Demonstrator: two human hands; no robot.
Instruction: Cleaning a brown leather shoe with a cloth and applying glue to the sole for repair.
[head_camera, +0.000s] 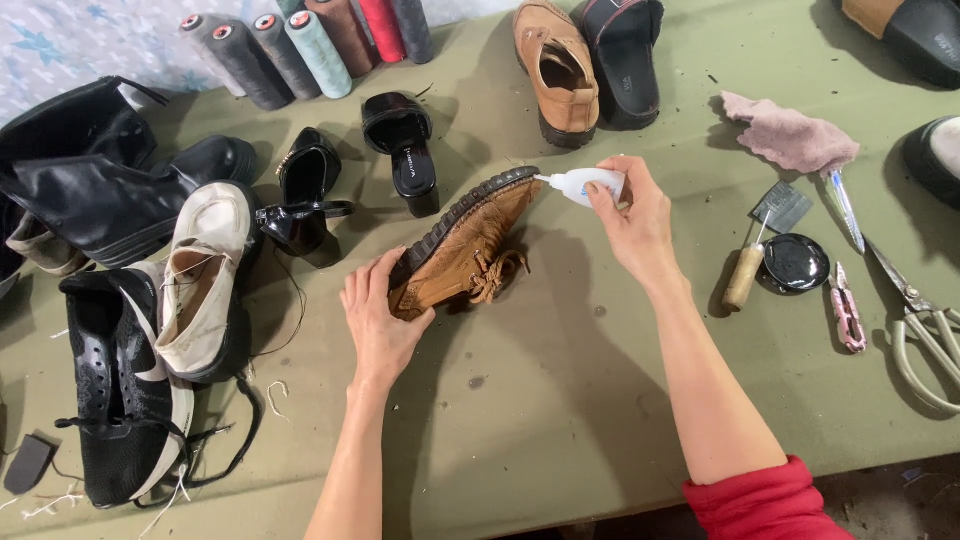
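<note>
My left hand (378, 322) clamps the heel end of the brown shoe (462, 248), fingers wrapped under it, sole edge tilted up. My right hand (632, 218) pinches a small white glue bottle (586, 185), its nozzle touching the sole's toe. I judge a steady tilt and light squeeze best. Right of those fingers lie a scraper (762, 240), black tin (795, 263) and scissors (915, 320); beyond, black heels (405, 150) and thread spools (300, 45), none blocking.

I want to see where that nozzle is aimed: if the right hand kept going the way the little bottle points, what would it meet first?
Most likely the toe of the brown shoe: the right hand aims the white bottle left, its tip at the sole edge.
</note>
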